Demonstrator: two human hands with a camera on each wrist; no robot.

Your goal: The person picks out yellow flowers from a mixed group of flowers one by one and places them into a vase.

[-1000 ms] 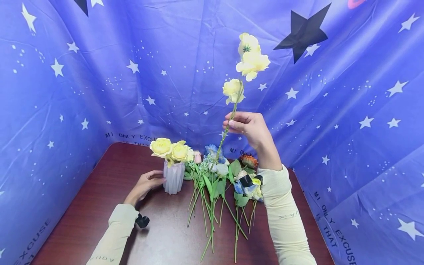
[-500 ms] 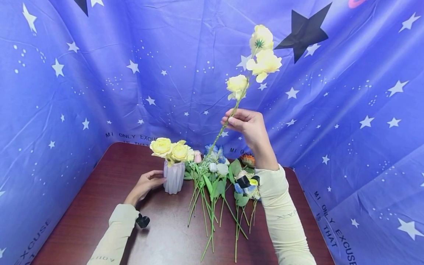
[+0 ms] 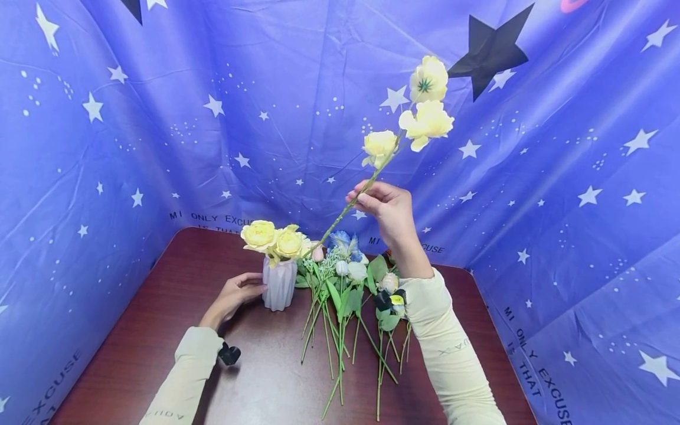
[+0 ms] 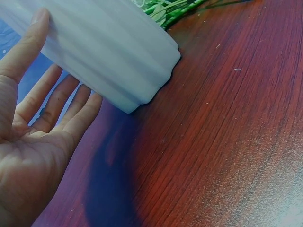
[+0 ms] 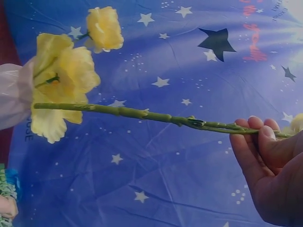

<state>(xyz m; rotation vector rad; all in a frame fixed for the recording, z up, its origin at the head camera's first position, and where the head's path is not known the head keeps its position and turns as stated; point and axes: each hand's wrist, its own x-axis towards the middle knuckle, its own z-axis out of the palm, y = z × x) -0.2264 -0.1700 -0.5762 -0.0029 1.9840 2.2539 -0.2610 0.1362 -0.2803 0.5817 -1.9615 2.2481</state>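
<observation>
A pale, fluted vase (image 3: pixel 279 284) stands upright on the left half of the table, with yellow flowers (image 3: pixel 275 239) at its mouth. My left hand (image 3: pixel 239 295) holds the vase's left side; in the left wrist view the thumb (image 4: pixel 29 41) lies on its near face and the other fingers reach round behind. My right hand (image 3: pixel 389 206) pinches a long green stem (image 3: pixel 340 219) bearing three pale yellow blooms (image 3: pixel 427 126). This stem slants, blooms up to the right. In the right wrist view its cut end overlaps the yellow flowers, close by the vase's mouth.
Several loose artificial flowers lie right of the vase, among them a blue bloom (image 3: pixel 345 243) and a white one (image 3: pixel 356 271), their stems pointing toward me. More flowers (image 3: pixel 389 282) lie partly behind the right sleeve. A star-printed blue cloth (image 3: pixel 297 118) encloses the brown table (image 3: pixel 255 378).
The right hand has moved left and slightly down, tilting the stem so its lower end comes from over the loose flowers to the vase's mouth. The left hand and vase stay put.
</observation>
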